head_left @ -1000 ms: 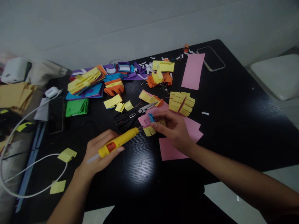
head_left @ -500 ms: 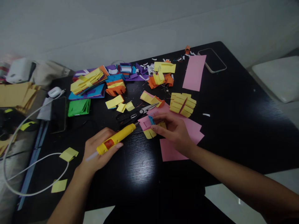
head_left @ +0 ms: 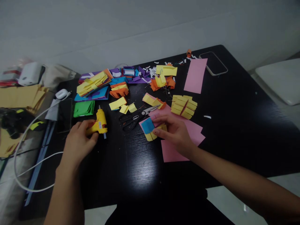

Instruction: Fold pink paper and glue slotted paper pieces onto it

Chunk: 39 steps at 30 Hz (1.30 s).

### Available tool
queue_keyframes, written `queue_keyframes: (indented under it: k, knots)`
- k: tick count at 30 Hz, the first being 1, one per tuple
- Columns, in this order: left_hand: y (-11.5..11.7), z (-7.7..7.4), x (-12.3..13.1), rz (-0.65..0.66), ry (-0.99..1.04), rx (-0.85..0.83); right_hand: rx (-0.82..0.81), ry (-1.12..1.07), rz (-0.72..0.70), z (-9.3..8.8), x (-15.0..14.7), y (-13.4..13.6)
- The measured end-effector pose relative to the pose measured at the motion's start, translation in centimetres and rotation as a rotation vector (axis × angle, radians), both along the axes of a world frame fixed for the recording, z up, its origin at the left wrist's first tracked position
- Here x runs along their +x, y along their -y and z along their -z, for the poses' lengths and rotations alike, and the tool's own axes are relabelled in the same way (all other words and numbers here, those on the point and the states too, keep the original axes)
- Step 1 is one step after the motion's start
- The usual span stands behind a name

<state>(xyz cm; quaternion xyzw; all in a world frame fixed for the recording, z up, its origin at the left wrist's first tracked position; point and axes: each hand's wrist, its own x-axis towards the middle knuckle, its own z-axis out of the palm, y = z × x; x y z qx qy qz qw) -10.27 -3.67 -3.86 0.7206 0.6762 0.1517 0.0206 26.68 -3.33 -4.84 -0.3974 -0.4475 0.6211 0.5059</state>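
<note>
My left hand [head_left: 82, 134] has its fingers closed around the handle of a yellow glue gun [head_left: 100, 122], low over the left of the table with the nozzle pointing away from me. A short glue stick end shows at its back. Toward the middle, my right hand [head_left: 174, 131] is closed at the edge of a small paper piece. A blue paper square [head_left: 147, 125] lies flat on its pink layer, and yellow slit paper [head_left: 150, 137] shows underneath. Pink sheets [head_left: 174, 153] lie below that hand. Black-handled scissors [head_left: 134, 118] rest just beyond the piece.
Behind are stacks of folded yellow paper [head_left: 93, 83], green paper [head_left: 83, 108] and orange strips [head_left: 119, 90], with white scraps. A slit yellow piece [head_left: 184, 106] lies beyond my right hand. A phone-shaped frame [head_left: 214, 64] sits at the back right. A white cable [head_left: 30, 189] loops at left.
My left hand has carried the glue gun left, away from the paper piece, and turned it. The blue paper, upright at my right fingertips before, now lies flat on the pink layer.
</note>
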Motion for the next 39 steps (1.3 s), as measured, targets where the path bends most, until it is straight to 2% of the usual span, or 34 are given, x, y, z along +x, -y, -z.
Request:
queue_keyframes:
  k: [4, 6, 8, 11, 12, 14, 16, 19, 23, 26, 32, 39]
  knots:
    - [-0.1, 0.7, -0.2, 0.013, 0.071, 0.007, 0.044, -0.002, -0.005, -0.4, 0.0, 0.1]
    - [0.0, 0.3, 0.4, 0.012, 0.087, 0.015, 0.06, 0.009, 0.018, -0.5, 0.1, 0.1]
    - [0.3, -0.8, 1.8, -0.026, 0.077, 0.027, 0.056, 0.016, 0.031, -0.5, 0.0, 0.2]
    - [1.4, -3.0, 5.6, -0.039, 0.154, 0.083, 0.006, -0.005, 0.02, -0.4, -0.2, 0.4]
    - [1.8, -3.6, 7.2, 0.016, 0.239, 0.088, -0.015, -0.022, 0.016, -0.4, -0.3, 0.4]
    - [2.4, -4.3, 10.5, 0.128, 0.432, -0.031, -0.05, -0.064, 0.01, -0.4, -0.5, 0.6]
    - [2.7, -4.2, 13.5, 0.223, 0.597, -0.162, -0.08, -0.097, 0.015, -0.4, -0.7, 0.7]
    - [2.6, -3.1, 16.1, 0.206, 0.763, -0.206, -0.13, -0.105, 0.026, -0.4, -0.8, 0.8]
    - [2.4, -1.7, 16.5, 0.143, 0.926, -0.246, -0.139, -0.073, -0.033, -0.1, -0.7, 0.6]
    - [2.4, -1.4, 15.9, 0.125, 0.986, -0.266, -0.14, -0.047, -0.112, -0.1, -0.5, 0.4]
    - [2.3, -1.4, 15.2, 0.146, 0.957, -0.27, -0.185, 0.003, -0.154, -0.1, -0.2, 0.1]
    - [2.5, -0.7, 15.7, 0.103, 0.977, -0.237, -0.233, 0.032, -0.153, -0.4, -0.2, -0.1]
